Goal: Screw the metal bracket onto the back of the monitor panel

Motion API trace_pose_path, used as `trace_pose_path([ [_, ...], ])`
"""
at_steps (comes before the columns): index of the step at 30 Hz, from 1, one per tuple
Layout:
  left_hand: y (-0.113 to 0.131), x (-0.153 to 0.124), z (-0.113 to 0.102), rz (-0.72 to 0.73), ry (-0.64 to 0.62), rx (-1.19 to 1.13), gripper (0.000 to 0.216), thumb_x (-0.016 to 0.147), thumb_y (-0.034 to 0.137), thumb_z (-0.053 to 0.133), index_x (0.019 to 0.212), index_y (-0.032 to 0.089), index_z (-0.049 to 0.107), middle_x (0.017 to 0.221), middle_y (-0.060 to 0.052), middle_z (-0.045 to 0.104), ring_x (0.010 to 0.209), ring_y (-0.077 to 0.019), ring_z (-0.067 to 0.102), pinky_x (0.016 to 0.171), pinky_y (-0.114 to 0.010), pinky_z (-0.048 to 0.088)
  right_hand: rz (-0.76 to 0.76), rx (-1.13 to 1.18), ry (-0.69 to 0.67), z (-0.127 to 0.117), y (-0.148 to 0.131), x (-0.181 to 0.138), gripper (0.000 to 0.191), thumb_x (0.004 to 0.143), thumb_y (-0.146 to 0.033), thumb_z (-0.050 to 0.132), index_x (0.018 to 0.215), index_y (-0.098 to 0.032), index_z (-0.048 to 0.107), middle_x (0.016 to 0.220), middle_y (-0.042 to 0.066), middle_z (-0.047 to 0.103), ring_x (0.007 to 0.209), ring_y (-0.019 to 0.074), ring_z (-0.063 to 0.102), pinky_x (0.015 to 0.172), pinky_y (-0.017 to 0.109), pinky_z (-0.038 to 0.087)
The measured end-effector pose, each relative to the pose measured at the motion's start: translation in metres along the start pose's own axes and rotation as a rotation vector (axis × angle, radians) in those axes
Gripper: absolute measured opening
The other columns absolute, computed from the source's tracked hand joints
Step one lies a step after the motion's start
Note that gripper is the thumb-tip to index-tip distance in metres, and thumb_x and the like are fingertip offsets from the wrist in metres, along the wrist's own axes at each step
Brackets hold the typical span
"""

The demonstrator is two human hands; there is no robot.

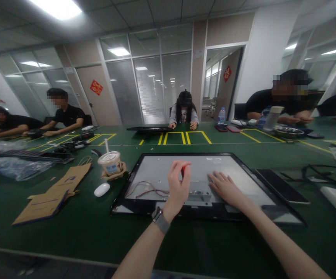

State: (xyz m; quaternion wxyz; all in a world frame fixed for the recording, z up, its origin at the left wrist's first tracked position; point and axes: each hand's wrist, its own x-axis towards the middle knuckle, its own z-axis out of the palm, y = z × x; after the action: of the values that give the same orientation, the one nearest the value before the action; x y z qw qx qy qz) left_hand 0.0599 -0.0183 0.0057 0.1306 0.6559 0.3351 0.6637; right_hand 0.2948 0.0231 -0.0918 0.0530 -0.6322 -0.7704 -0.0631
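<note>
A flat display panel (159, 166) with a black frame and a grey metal back lies on the table in front of me. My left hand (178, 182), with a watch on the wrist, is raised over its middle. Its fingers are curled round a small orange-red object (183, 169), mostly hidden by the hand, so its kind does not show. Spread flat, my right hand (224, 188) rests on the panel's back, right of the middle. Between the hands sits a metal bracket (198, 197) with small parts on it. Thin wires (149, 190) run left from there.
Left of the panel are a drink cup (110, 162) with a straw, a white mouse (102, 190) and a brown paper bag (52, 193). A black phone-like slab (281, 186) lies to its right, near dark cables (316, 170). Several people sit around the green table (83, 236).
</note>
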Motion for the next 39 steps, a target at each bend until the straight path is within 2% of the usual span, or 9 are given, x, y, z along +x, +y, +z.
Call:
trace_pose_path([
  [4, 0.0004, -0.0025, -0.0002, -0.05, -0.022, -0.075, 0.027, 0.099, 0.021, 0.043, 0.097, 0.018, 0.069, 0.091, -0.006, 0.07, 0.086, -0.0183, 0.064, 0.078, -0.029, 0.049, 0.0, -0.013, 0.001, -0.0024, -0.0013, -0.0006, 0.054, 0.102, -0.04, 0.03, 0.149, -0.023, 0.048, 0.155, 0.016, 0.047, 0.142, 0.0363, 0.042, 0.112, 0.06, 0.035],
  [8, -0.0019, -0.0022, 0.0006, -0.04, -0.01, -0.028, 0.023, 0.098, 0.022, 0.046, 0.1, 0.018, 0.069, 0.088, -0.005, 0.068, 0.08, -0.0168, 0.062, 0.074, -0.028, 0.047, -0.01, -0.025, 0.006, -0.0019, -0.001, -0.0007, 0.054, 0.102, -0.039, 0.029, 0.15, -0.021, 0.047, 0.155, 0.017, 0.047, 0.142, 0.037, 0.043, 0.111, 0.061, 0.036],
  [12, -0.0013, -0.0012, 0.0006, -0.006, 0.001, 0.008, 0.019, 0.096, 0.022, 0.05, 0.095, 0.018, 0.069, 0.088, -0.005, 0.066, 0.08, -0.0172, 0.061, 0.074, -0.028, 0.048, 0.0, -0.008, 0.007, -0.0006, -0.0004, -0.0001, 0.054, 0.101, -0.038, 0.029, 0.149, -0.022, 0.047, 0.155, 0.016, 0.047, 0.143, 0.0365, 0.041, 0.112, 0.061, 0.035],
  [16, 0.0007, -0.0026, -0.0006, -0.015, -0.019, -0.041, 0.024, 0.098, 0.022, 0.046, 0.098, 0.019, 0.07, 0.093, -0.006, 0.068, 0.088, -0.0186, 0.064, 0.08, -0.03, 0.049, -0.001, 0.002, 0.0, -0.0004, -0.0002, 0.0001, 0.056, 0.101, -0.04, 0.027, 0.15, -0.022, 0.047, 0.156, 0.016, 0.046, 0.143, 0.0374, 0.041, 0.112, 0.061, 0.034],
  [20, -0.0002, -0.0034, -0.001, -0.047, 0.002, -0.035, 0.026, 0.099, 0.022, 0.044, 0.1, 0.019, 0.07, 0.088, -0.005, 0.068, 0.081, -0.0179, 0.063, 0.075, -0.029, 0.049, -0.005, 0.006, 0.012, 0.0022, 0.0011, 0.0003, 0.056, 0.101, -0.041, 0.027, 0.15, -0.022, 0.047, 0.156, 0.016, 0.046, 0.143, 0.0373, 0.041, 0.112, 0.061, 0.035],
  [26, -0.001, -0.0011, 0.0005, -0.001, 0.043, 0.03, 0.021, 0.096, 0.022, 0.051, 0.095, 0.02, 0.072, 0.089, -0.004, 0.062, 0.082, -0.0175, 0.059, 0.076, -0.029, 0.048, -0.006, 0.0, 0.027, 0.0041, 0.002, 0.0007, 0.055, 0.1, -0.04, 0.028, 0.149, -0.023, 0.048, 0.155, 0.016, 0.047, 0.142, 0.0367, 0.042, 0.112, 0.061, 0.035],
  [30, -0.0004, -0.0009, 0.0015, 0.002, 0.07, 0.044, 0.017, 0.095, 0.028, 0.059, 0.091, 0.02, 0.073, 0.088, -0.004, 0.058, 0.079, -0.0166, 0.057, 0.074, -0.029, 0.049, -0.003, -0.009, -0.001, -0.0004, -0.0003, -0.0002, 0.055, 0.101, -0.04, 0.028, 0.15, -0.021, 0.047, 0.155, 0.016, 0.046, 0.143, 0.0378, 0.041, 0.112, 0.06, 0.035],
  [35, -0.0013, -0.003, 0.0024, -0.071, 0.023, -0.07, 0.031, 0.103, 0.033, 0.042, 0.108, 0.019, 0.069, 0.091, -0.006, 0.064, 0.083, -0.0173, 0.061, 0.077, -0.03, 0.05, -0.006, -0.001, 0.016, -0.0016, -0.0009, -0.001, 0.054, 0.101, -0.04, 0.029, 0.149, -0.022, 0.048, 0.155, 0.016, 0.047, 0.142, 0.037, 0.043, 0.112, 0.06, 0.036],
  [39, -0.0015, -0.0033, 0.0032, -0.114, 0.009, -0.118, 0.032, 0.104, 0.033, 0.04, 0.106, 0.018, 0.068, 0.091, -0.007, 0.066, 0.084, -0.0176, 0.062, 0.077, -0.03, 0.051, -0.009, 0.003, 0.013, 0.0007, 0.0006, -0.0005, 0.055, 0.101, -0.04, 0.027, 0.149, -0.022, 0.048, 0.156, 0.016, 0.046, 0.142, 0.0371, 0.042, 0.112, 0.061, 0.035],
])
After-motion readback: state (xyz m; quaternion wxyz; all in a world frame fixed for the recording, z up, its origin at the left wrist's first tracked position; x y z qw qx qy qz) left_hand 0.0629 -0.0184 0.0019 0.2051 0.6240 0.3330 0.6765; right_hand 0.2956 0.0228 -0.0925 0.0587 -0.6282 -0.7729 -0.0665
